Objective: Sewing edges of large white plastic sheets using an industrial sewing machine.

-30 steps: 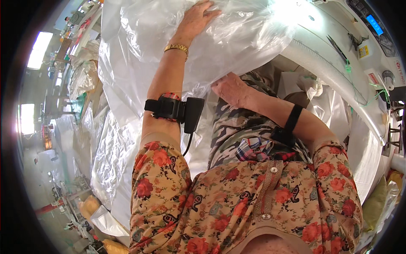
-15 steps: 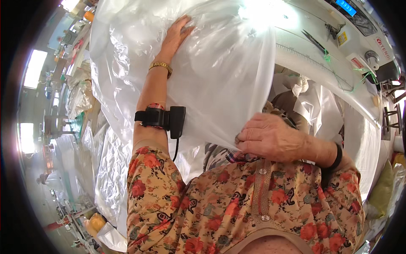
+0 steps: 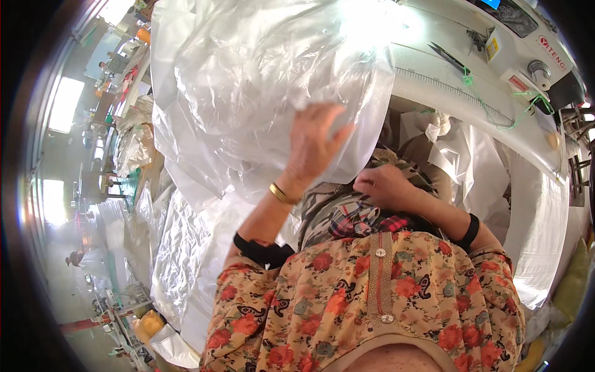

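A large translucent plastic sheet [image 3: 217, 105] hangs wrinkled over the work surface and down toward my lap. My left hand [image 3: 316, 141] hovers over or touches its lower right part; I cannot tell which. That hand is a little blurred, with its thumb apart from the fingers and nothing visible in it. Close to my lap, my right hand [image 3: 387, 188] is closed with fingers curled, beside the sheet's lower edge. Whatever may be in its fingers is hidden.
On the right stands a sewing machine [image 3: 551, 56] on a white table [image 3: 434, 80] with a printed ruler scale. Black thread snips [image 3: 447, 57] and green string [image 3: 474, 93] lie there. Crumpled white sheeting [image 3: 471, 161] hangs below the table edge. More film [image 3: 180, 254] heaps at lower left.
My left hand has come back from the far part of the sheet toward my body. The sheet's near edge, pulled taut at my right hand before, now hangs looser and apart from it.
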`<action>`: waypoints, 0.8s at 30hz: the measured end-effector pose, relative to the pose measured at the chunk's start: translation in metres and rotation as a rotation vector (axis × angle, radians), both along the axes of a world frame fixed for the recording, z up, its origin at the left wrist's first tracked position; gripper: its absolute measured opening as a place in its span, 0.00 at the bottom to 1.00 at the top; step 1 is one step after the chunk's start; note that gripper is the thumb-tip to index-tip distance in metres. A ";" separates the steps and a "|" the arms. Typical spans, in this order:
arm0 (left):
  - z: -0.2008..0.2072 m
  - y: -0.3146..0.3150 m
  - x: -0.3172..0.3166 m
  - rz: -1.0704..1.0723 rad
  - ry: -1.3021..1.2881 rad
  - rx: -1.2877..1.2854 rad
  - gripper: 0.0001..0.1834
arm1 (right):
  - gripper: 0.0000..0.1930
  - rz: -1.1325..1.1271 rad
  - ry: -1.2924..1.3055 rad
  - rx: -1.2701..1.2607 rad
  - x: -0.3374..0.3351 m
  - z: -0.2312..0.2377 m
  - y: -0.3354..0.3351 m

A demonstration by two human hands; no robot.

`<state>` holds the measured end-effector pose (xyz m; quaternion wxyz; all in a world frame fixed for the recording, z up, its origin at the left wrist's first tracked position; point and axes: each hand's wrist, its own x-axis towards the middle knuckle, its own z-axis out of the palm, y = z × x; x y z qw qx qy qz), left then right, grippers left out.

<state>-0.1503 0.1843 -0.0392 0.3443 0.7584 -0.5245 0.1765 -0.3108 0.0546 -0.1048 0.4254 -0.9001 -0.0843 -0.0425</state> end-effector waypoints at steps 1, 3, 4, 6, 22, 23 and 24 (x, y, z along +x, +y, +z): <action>-0.011 0.003 -0.013 0.031 0.046 0.044 0.11 | 0.10 0.004 0.003 0.003 0.000 0.001 0.000; -0.035 0.010 -0.023 0.093 0.136 0.153 0.10 | 0.14 -0.355 0.176 0.430 0.005 0.004 -0.005; -0.045 0.015 -0.025 0.158 0.222 0.261 0.09 | 0.14 -0.349 0.180 0.433 0.009 0.000 -0.008; -0.066 0.026 -0.023 0.165 0.228 0.227 0.08 | 0.19 -0.630 0.246 0.577 0.019 -0.016 -0.014; -0.067 0.026 -0.022 -0.022 0.438 -0.012 0.04 | 0.15 -0.506 0.354 0.650 0.043 -0.091 0.002; -0.058 0.028 -0.026 -0.023 0.434 -0.018 0.04 | 0.15 -0.507 0.349 0.645 0.035 -0.078 0.006; -0.033 0.029 -0.033 -0.059 0.321 -0.027 0.03 | 0.14 -0.464 0.214 0.383 0.026 -0.055 0.011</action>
